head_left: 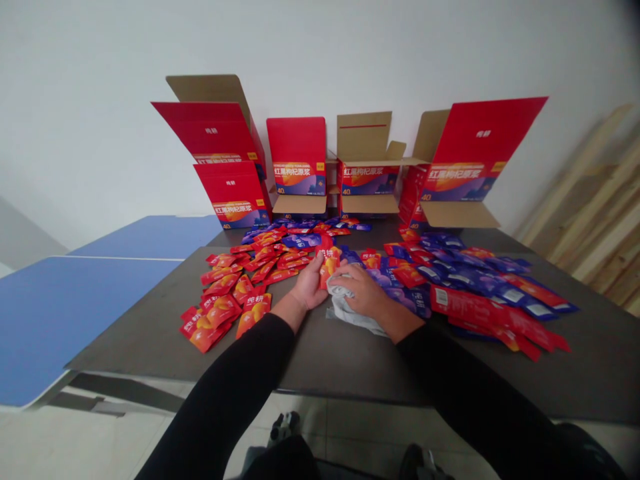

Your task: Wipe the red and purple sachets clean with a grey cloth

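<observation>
Near the middle of the dark table, my left hand (307,287) grips a red-orange sachet (329,263) that stands upright from its fingers. Close beside it, my right hand (363,288) is closed on a grey-white cloth (353,313), pressing it near the sachet's edge. Part of the cloth trails onto the tabletop below the right hand. To the left of my hands lies a loose pile of red-orange sachets (220,310). Purple and red sachets (465,270) are heaped on the right, and long red sachets (495,317) lie at the front of that heap.
Several red cartons with raised flaps stand along the wall at the back, among them a left carton (235,193) and a right carton (457,180). A blue table (125,293) adjoins on the left. Wooden planks (595,213) lean at the right. The dark table's front edge (350,399) is close to me.
</observation>
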Tool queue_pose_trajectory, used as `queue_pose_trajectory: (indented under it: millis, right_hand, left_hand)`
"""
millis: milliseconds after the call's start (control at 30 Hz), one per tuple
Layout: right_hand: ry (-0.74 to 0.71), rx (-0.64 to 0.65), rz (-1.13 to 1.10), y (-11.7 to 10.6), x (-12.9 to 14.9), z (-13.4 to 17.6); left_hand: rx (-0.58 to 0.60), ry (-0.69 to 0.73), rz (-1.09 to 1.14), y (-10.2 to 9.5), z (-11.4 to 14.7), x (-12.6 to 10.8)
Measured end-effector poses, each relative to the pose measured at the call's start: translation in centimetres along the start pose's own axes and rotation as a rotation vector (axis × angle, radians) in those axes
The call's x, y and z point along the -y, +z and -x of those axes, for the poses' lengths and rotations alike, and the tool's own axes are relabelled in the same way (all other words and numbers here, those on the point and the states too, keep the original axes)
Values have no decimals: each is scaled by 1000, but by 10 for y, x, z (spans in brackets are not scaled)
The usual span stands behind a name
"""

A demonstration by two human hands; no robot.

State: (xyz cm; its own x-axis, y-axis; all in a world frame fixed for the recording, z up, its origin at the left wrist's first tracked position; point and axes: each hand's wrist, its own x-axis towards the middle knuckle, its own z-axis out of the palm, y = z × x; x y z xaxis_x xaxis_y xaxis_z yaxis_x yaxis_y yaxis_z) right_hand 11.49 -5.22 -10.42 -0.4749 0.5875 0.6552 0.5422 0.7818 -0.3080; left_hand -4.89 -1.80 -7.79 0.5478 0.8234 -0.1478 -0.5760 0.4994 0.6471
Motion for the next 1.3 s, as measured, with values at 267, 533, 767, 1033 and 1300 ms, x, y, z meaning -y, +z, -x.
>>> queue_pose_trajectory:
  millis: [267,533,767,1033,1300]
  right_hand:
    - [202,-190,47,2,-7,0]
    - [290,-347,60,3,-15,1]
    - [495,-493,74,-9,-23,-5]
    - [259,-437,46,-10,-12,-2]
    - [-208,-37,27,1,6,-1]
  left_hand:
    - [62,14,-92,0,4,7]
    - [75,-9,-206,-3,4,10]
    - [69,-115,-363,-9,7,8]
    - [53,-153,-89,-4,4,1]
    - [62,-202,12,-1,5,-3]
